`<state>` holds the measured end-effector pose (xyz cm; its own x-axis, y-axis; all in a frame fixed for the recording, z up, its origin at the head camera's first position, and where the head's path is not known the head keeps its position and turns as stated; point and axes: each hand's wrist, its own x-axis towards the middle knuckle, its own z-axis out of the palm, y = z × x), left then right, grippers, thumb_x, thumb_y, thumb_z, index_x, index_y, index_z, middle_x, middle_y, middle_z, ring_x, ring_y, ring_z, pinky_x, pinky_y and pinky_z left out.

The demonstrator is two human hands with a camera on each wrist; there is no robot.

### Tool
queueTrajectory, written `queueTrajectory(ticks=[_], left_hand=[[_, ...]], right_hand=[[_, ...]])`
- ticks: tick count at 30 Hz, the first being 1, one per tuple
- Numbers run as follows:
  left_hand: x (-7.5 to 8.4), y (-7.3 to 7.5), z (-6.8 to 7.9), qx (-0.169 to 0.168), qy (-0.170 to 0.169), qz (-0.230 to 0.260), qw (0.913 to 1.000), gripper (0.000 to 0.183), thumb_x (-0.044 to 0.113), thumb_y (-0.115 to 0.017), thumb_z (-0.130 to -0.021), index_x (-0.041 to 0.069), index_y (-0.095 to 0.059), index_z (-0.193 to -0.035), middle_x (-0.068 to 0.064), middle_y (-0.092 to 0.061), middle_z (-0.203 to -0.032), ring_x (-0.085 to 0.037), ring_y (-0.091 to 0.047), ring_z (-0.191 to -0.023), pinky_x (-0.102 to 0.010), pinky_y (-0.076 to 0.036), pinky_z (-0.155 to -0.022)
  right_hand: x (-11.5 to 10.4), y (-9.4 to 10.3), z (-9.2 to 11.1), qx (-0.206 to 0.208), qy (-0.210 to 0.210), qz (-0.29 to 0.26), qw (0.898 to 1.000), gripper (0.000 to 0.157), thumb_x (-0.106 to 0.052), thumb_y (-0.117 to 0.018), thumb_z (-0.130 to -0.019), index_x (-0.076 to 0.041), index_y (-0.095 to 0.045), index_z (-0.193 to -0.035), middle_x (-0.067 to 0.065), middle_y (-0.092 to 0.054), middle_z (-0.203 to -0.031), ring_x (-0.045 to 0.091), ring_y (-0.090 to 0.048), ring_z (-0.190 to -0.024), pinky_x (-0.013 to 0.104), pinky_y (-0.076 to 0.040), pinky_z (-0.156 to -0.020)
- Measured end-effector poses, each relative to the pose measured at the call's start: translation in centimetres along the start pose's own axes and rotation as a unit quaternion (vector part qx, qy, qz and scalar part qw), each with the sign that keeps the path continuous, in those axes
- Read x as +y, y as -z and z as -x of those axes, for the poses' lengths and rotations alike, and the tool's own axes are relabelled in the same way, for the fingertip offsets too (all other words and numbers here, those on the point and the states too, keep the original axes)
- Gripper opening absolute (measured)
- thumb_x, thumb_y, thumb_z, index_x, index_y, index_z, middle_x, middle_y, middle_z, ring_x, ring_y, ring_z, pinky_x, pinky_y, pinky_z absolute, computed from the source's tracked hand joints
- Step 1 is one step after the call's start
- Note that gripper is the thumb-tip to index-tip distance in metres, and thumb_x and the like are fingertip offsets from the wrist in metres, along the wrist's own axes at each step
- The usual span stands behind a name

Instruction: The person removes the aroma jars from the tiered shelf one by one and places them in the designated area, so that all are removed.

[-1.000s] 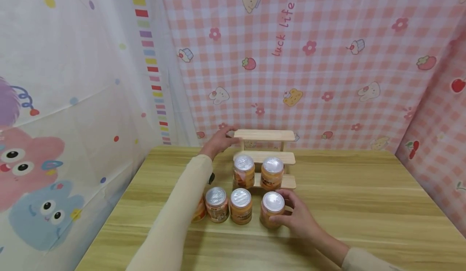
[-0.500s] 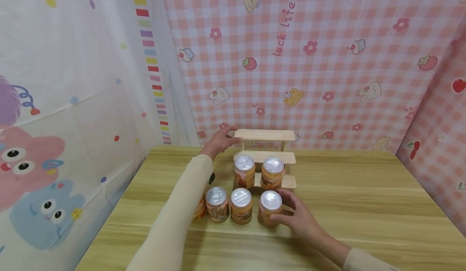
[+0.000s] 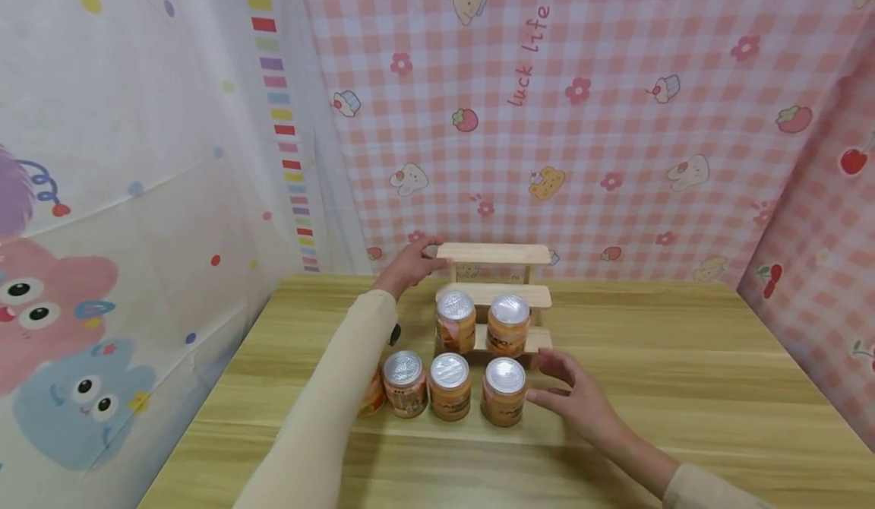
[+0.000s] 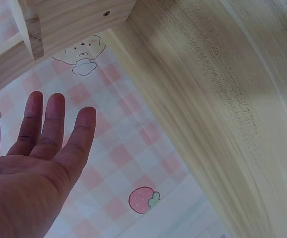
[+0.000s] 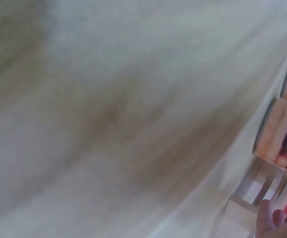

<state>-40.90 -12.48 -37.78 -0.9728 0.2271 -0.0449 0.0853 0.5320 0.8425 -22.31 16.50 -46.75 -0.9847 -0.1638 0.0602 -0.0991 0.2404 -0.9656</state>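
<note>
My left hand (image 3: 410, 264) is at the left end of a small three-tier wooden shelf (image 3: 494, 254), thumb and forefinger about the end of its top board. In the left wrist view the other fingers (image 4: 54, 119) stretch out straight. My right hand (image 3: 581, 403) stands just right of a can (image 3: 503, 399) with a silver lid and orange label, fingers apart and holding nothing. That can is upright on the table, at the right end of the front row, with a gap to the can (image 3: 450, 395) on its left. Two more cans, a left one (image 3: 455, 330) and a right one (image 3: 508, 334), stand at the shelf's lowest board.
Further left in the front row are another can (image 3: 406, 395) and one (image 3: 372, 399) partly hidden by the left sleeve (image 3: 328, 395). A small dark object (image 3: 394, 334) shows beside that sleeve. A pink checked cloth (image 3: 581, 137) hangs behind the wooden table (image 3: 656, 365).
The front-row right can has moved slightly left, and my right hand has let go of it and drawn back to the right. The left hand stays at the shelf.
</note>
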Motion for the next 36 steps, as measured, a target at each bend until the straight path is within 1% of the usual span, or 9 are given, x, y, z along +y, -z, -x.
queueTrajectory(ticks=[3,7,14,18,22,25,30,34,36], left_hand=[[-0.1,0.0,0.0,0.0,0.005,0.001,1.0,0.057,0.028,-0.065,-0.097,0.013,-0.045,-0.148,-0.015,-0.045,-0.145,-0.032,-0.051,-0.121,-0.039,-0.046,-0.081],[-0.2,0.0,0.0,-0.001,0.01,-0.001,1.0,0.057,0.029,-0.065,-0.097,0.014,-0.045,-0.148,-0.015,-0.047,-0.143,-0.031,-0.052,-0.118,-0.033,-0.042,-0.073],[-0.2,0.1,0.0,-0.003,0.017,-0.003,0.9999,0.057,0.03,-0.065,-0.097,0.016,-0.044,-0.149,-0.015,-0.046,-0.144,-0.031,-0.051,-0.119,-0.033,-0.042,-0.074],[-0.2,0.1,0.0,-0.004,0.02,-0.002,0.9998,0.058,0.03,-0.065,-0.097,0.016,-0.044,-0.149,-0.015,-0.047,-0.143,-0.031,-0.052,-0.117,-0.032,-0.041,-0.072],[-0.2,0.1,0.0,-0.004,0.018,0.0,0.9998,0.057,0.03,-0.065,-0.097,0.016,-0.044,-0.149,-0.015,-0.047,-0.142,-0.03,-0.053,-0.115,-0.03,-0.04,-0.068],[-0.2,0.1,0.0,-0.003,0.02,0.002,0.9998,0.057,0.03,-0.065,-0.097,0.017,-0.045,-0.148,-0.017,-0.051,-0.138,-0.03,-0.054,-0.113,-0.029,-0.04,-0.067],[-0.1,0.0,-0.2,-0.002,0.021,-0.001,0.9998,0.056,0.032,-0.066,-0.096,0.018,-0.046,-0.147,-0.016,-0.054,-0.135,-0.03,-0.054,-0.113,-0.03,-0.041,-0.069],[-0.2,0.1,-0.2,-0.002,0.02,-0.003,0.9998,0.055,0.031,-0.066,-0.097,0.018,-0.047,-0.146,-0.016,-0.053,-0.136,-0.031,-0.054,-0.115,-0.032,-0.042,-0.072],[-0.2,0.0,-0.2,-0.001,0.019,-0.002,0.9998,0.054,0.031,-0.066,-0.097,0.019,-0.048,-0.146,-0.016,-0.052,-0.138,-0.031,-0.054,-0.116,-0.035,-0.044,-0.076]], right_hand=[[-0.4,0.3,-0.4,0.007,0.009,0.01,1.0,0.071,-0.013,-0.079,-0.085,0.004,-0.041,-0.144,0.026,-0.047,-0.142,0.038,-0.044,-0.132,0.049,-0.043,-0.104],[-1.1,0.8,-1.1,0.02,0.019,0.026,0.999,0.071,-0.015,-0.078,-0.087,0.003,-0.041,-0.144,0.024,-0.046,-0.144,0.037,-0.043,-0.132,0.049,-0.043,-0.103],[-2.1,1.4,-2.9,0.046,0.049,0.041,0.997,0.068,-0.015,-0.078,-0.088,0.002,-0.042,-0.144,0.021,-0.047,-0.144,0.036,-0.043,-0.133,0.053,-0.042,-0.103],[-2.4,1.6,-4.1,0.053,0.061,0.048,0.996,0.071,-0.02,-0.078,-0.088,0.0,-0.042,-0.145,0.019,-0.045,-0.146,0.036,-0.043,-0.133,0.054,-0.041,-0.103],[-2.7,1.6,-5.2,0.045,0.062,0.054,0.996,0.076,-0.024,-0.079,-0.087,-0.003,-0.039,-0.148,0.018,-0.044,-0.148,0.035,-0.042,-0.133,0.053,-0.041,-0.104],[-2.9,1.3,-5.9,0.032,0.061,0.054,0.996,0.079,-0.022,-0.08,-0.085,-0.003,-0.038,-0.149,0.02,-0.044,-0.147,0.037,-0.042,-0.133,0.055,-0.04,-0.105],[-3.2,0.5,-6.7,0.019,0.06,0.039,0.997,0.082,-0.015,-0.082,-0.083,-0.002,-0.037,-0.15,0.023,-0.045,-0.144,0.039,-0.043,-0.132,0.055,-0.039,-0.105],[-3.3,-0.3,-7.1,0.015,0.06,0.029,0.998,0.082,-0.012,-0.082,-0.083,-0.001,-0.035,-0.15,0.024,-0.05,-0.139,0.039,-0.048,-0.127,0.052,-0.043,-0.101],[-3.3,-0.6,-7.2,0.013,0.058,0.024,0.998,0.082,-0.01,-0.081,-0.083,-0.001,-0.035,-0.15,0.025,-0.051,-0.136,0.039,-0.049,-0.125,0.052,-0.045,-0.1]])
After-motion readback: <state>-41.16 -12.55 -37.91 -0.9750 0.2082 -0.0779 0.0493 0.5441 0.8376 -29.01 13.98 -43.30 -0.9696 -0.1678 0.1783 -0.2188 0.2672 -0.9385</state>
